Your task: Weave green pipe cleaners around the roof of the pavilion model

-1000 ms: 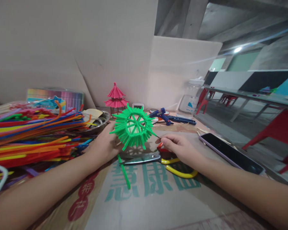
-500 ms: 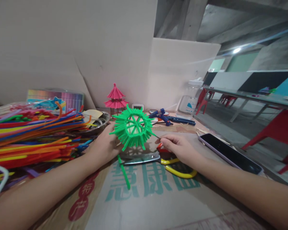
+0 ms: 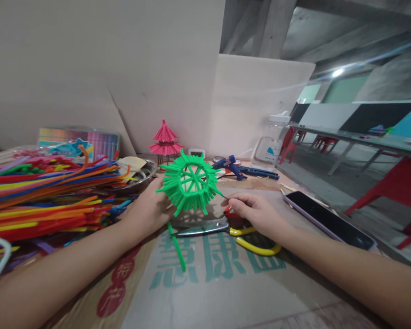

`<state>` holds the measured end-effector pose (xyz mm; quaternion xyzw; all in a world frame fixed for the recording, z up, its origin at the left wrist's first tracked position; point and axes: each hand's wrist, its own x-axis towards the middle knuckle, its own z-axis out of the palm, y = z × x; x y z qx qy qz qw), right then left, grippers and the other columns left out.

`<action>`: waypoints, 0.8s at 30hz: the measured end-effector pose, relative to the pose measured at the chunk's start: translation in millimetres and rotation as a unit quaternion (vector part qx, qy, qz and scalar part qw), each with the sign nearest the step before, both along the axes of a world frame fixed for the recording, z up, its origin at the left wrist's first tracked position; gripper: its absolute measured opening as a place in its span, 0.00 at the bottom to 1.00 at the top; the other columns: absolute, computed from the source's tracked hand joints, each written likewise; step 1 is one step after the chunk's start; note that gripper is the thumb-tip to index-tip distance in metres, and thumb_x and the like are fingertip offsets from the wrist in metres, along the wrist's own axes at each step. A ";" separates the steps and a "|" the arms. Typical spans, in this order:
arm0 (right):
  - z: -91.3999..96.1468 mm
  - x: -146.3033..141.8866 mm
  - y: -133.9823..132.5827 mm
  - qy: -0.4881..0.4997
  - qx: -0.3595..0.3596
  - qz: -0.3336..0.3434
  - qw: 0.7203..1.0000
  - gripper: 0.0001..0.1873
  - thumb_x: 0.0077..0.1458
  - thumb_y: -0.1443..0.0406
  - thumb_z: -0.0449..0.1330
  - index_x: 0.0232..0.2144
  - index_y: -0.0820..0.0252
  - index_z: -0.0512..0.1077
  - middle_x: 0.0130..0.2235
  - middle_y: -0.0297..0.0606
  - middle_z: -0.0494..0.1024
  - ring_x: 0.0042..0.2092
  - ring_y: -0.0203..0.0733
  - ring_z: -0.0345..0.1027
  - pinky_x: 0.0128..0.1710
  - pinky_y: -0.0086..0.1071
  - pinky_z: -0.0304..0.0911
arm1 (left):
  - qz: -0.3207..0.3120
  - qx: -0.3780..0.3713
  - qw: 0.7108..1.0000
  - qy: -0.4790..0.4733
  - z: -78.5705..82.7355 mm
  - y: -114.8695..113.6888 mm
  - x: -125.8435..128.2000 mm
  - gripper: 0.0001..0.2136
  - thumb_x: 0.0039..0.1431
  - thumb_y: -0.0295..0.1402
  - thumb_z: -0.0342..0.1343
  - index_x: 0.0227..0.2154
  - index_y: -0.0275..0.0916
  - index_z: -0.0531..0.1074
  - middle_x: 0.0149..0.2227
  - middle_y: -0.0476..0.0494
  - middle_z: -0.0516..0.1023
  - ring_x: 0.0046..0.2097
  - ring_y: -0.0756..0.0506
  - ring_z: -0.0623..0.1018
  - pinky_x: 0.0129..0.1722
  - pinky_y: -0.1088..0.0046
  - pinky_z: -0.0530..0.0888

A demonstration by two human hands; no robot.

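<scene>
My left hand [image 3: 150,208] grips a round green pipe-cleaner ball [image 3: 189,183] from behind and holds it up above the cardboard. At the ball's right side my right hand [image 3: 255,211] pinches the thin tip of one strand sticking out. A loose green pipe-cleaner piece [image 3: 176,246] lies on the cardboard under the ball. Scissors with yellow handles [image 3: 226,229] rest just below my right hand.
A big heap of coloured pipe cleaners [image 3: 44,192] fills the left. A pink pagoda model [image 3: 165,140], a blue glue gun [image 3: 230,165], a plastic jar [image 3: 271,141] and a phone [image 3: 325,218] lie around the cardboard sheet [image 3: 226,292]. Red chairs [image 3: 393,192] stand right.
</scene>
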<state>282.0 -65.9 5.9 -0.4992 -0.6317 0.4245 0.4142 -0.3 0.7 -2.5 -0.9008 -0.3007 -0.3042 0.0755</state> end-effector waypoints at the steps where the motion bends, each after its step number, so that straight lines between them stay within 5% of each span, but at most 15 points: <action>1: -0.4 0.3 0.1 -0.004 0.003 0.003 1.000 0.16 0.54 0.53 0.62 0.30 0.61 0.78 0.26 0.35 0.75 0.26 0.37 0.67 0.25 0.29 0.62 | 0.001 -0.003 1.000 -0.001 -0.3 0.3 -0.2 0.15 0.61 0.29 0.56 0.50 0.44 0.78 0.58 0.42 0.72 0.61 0.37 0.69 0.62 0.53 0.69; 24: 4.0 -1.9 -4.0 -0.037 0.000 0.008 0.999 0.16 0.55 0.52 0.59 0.33 0.58 0.78 0.27 0.36 0.75 0.29 0.41 0.69 0.29 0.33 0.67 | -0.022 0.017 1.000 -0.010 2.6 -1.5 1.1 0.15 0.62 0.29 0.55 0.50 0.42 0.76 0.59 0.39 0.72 0.63 0.35 0.68 0.63 0.47 0.68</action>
